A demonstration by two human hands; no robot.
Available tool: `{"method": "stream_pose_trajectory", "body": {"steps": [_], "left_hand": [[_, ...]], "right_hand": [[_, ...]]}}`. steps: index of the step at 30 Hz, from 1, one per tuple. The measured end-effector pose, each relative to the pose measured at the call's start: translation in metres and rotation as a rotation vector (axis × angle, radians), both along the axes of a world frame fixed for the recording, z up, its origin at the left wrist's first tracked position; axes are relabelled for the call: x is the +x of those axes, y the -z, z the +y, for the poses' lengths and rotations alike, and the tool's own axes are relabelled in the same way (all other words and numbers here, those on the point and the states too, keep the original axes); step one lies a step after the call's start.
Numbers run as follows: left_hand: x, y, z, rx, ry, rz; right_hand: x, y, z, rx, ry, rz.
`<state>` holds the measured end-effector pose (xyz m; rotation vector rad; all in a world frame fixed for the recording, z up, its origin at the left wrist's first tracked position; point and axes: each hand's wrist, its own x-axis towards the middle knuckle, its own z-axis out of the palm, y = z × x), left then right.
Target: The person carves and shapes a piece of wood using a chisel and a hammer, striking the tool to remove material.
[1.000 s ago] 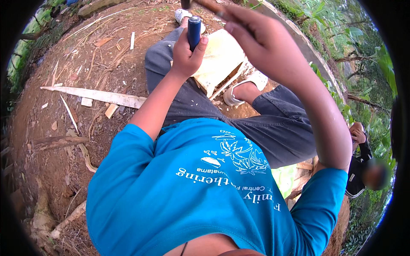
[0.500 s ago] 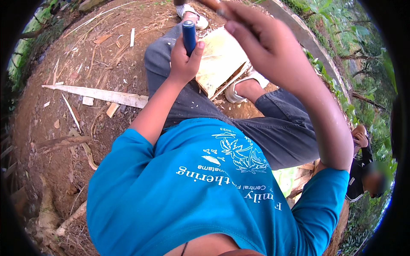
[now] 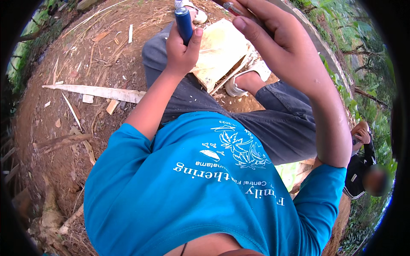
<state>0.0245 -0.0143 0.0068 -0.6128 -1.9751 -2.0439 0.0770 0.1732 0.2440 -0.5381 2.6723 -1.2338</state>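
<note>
My left hand (image 3: 183, 53) is closed around the blue handle of a chisel (image 3: 183, 25), its metal-capped end pointing up; its blade is hidden. Just beyond and right of that hand, a thick pale wood block (image 3: 221, 49) lies between my legs, with a split along its near right side. Raised high at the upper right, my right hand (image 3: 277, 40) grips the wooden handle of what looks like a hammer (image 3: 230, 7). The hammer's head is outside the picture.
A long pointed wood strip (image 3: 98, 91) lies left of my leg on brown soil among chips and roots. My shod feet (image 3: 250, 79) flank the block. At the right edge, another person (image 3: 363, 175) in dark clothes is near plants. A concrete edge (image 3: 318, 36) runs behind.
My right hand has shifted slightly right, taking the hammer's dark end out of the picture. My left hand and the chisel appear slightly higher and further left.
</note>
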Motion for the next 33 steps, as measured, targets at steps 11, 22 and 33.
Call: {"method": "stream_pose_trajectory", "body": {"steps": [11, 22, 33], "left_hand": [[0.002, 0.011, 0.004, 0.013, -0.018, 0.085], [-0.001, 0.021, 0.002, 0.026, -0.025, 0.059], [-0.005, 0.026, 0.002, 0.047, -0.015, 0.049]], "right_hand": [[-0.001, 0.021, 0.003, 0.047, -0.03, -0.049], [-0.003, 0.031, 0.002, -0.071, 0.023, 0.065], [0.003, 0.025, -0.002, -0.066, 0.004, 0.095]]}}
